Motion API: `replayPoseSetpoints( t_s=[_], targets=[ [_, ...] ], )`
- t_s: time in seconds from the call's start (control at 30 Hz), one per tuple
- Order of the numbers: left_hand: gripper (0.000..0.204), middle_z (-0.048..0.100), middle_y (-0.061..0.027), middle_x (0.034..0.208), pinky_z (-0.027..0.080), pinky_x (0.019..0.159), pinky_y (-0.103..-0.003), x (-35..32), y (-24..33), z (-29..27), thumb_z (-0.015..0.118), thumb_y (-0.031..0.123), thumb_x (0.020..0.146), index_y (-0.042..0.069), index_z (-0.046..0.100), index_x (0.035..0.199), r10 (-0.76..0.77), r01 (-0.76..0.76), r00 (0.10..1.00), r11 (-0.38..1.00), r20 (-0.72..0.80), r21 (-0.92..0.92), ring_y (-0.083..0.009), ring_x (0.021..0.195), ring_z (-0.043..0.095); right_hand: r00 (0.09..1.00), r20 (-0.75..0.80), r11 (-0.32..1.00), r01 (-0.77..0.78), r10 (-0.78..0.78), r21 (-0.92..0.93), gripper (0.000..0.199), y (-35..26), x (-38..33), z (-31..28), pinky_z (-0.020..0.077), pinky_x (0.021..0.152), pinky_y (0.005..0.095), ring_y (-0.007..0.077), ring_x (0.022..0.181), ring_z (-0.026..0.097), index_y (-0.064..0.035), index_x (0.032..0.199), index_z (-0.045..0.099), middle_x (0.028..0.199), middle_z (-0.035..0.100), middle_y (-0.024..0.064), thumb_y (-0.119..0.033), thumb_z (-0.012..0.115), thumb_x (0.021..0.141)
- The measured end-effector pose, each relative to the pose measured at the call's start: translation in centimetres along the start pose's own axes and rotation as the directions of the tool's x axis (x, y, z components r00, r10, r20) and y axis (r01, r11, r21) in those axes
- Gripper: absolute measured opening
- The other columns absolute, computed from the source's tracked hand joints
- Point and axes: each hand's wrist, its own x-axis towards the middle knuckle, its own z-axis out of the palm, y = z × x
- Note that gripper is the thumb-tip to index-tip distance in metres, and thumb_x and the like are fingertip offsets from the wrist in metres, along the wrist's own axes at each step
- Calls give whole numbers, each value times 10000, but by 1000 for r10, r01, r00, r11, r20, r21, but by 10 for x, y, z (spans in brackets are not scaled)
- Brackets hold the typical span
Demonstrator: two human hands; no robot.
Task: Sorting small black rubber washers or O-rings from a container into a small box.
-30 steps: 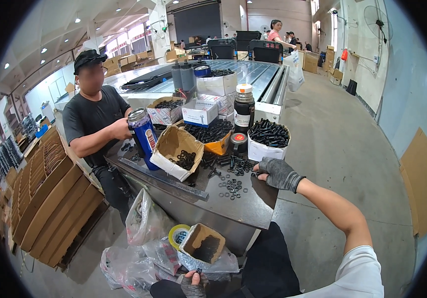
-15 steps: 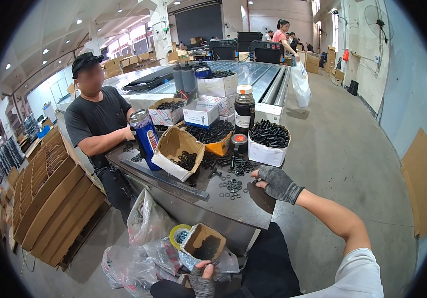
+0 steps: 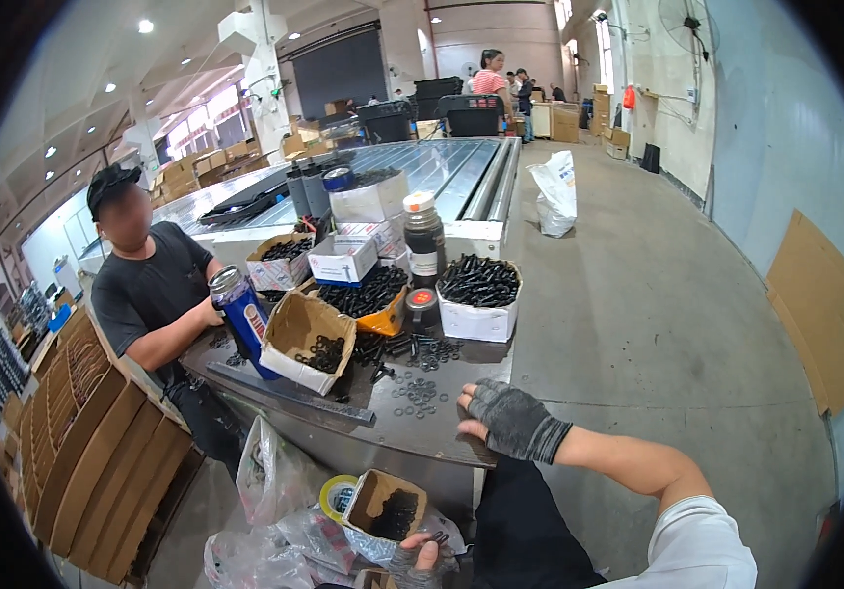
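My right hand [image 3: 518, 420], in a grey fingerless glove, lies low over the dark tabletop's near right corner. Its thumb and fingers are apart, and I see nothing between them. Just left of it lie loose black rings [image 3: 416, 395], with several black bolts [image 3: 397, 346] behind them. Below the table edge my left hand [image 3: 418, 562], gloved alike, is closed at the fingertips around something small and dark that I cannot make out. It is beside a small open carton [image 3: 364, 487] with black parts at the bottom.
A white box of black bolts [image 3: 478, 316], a tilted carton of rings [image 3: 285, 355], a thermos [image 3: 424, 240] and a blue can [image 3: 245, 319] crowd the tabletop. A metal bar [image 3: 290, 395] lies along its front. A co-worker [image 3: 142, 280] sits left. Plastic bags [image 3: 270, 471] hang below.
My right hand has come nearer along the table, toward its front edge. The view has shifted right. A walking person in the distance has left the white bag standing on the floor.
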Motion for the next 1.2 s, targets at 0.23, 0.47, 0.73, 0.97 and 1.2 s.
replayPoseSetpoints(
  t_s=[0.23,0.47,0.73,0.97,1.2],
  targets=[
    [201,654,-19,884,476,732,-296,2,4,10,688,220,927,40,679,1018,-47,47,999,998,-11,28,-139,803,577,998,-63,1000,-6,5,-18,548,-40,-29,-26,506,872,397,330,1017,630,5,1097,629,1174,634,215,-507,600,903],
    [201,645,-22,933,471,770,-295,2,7,23,689,210,927,41,666,1033,-62,63,997,998,37,-18,-139,840,573,983,-163,996,75,-80,-39,290,-59,-45,-15,541,811,368,285,970,658,-54,1044,656,1118,670,139,-244,685,827],
    [213,639,-20,943,465,786,-297,6,8,23,685,223,930,40,659,1037,-25,26,999,1000,43,-3,-138,855,565,955,-276,993,113,-105,13,255,-63,-51,1,550,777,349,255,923,658,-92,1042,676,1128,676,85,-91,621,794],
    [232,636,-22,914,465,729,-291,16,16,38,690,240,928,36,658,1036,91,-92,996,994,-20,-65,-130,796,559,940,-330,989,123,-88,87,228,-65,-49,2,546,762,343,250,887,654,-78,1018,678,1064,684,73,-83,629,795],
    [211,644,-33,908,468,702,-289,13,34,45,682,224,936,30,658,1015,196,-216,969,967,-148,-132,-136,782,572,943,69,480,-228,327,847,147,-109,-48,-15,528,803,329,213,921,654,-25,1017,651,979,674,98,-99,679,894]
  ],
)
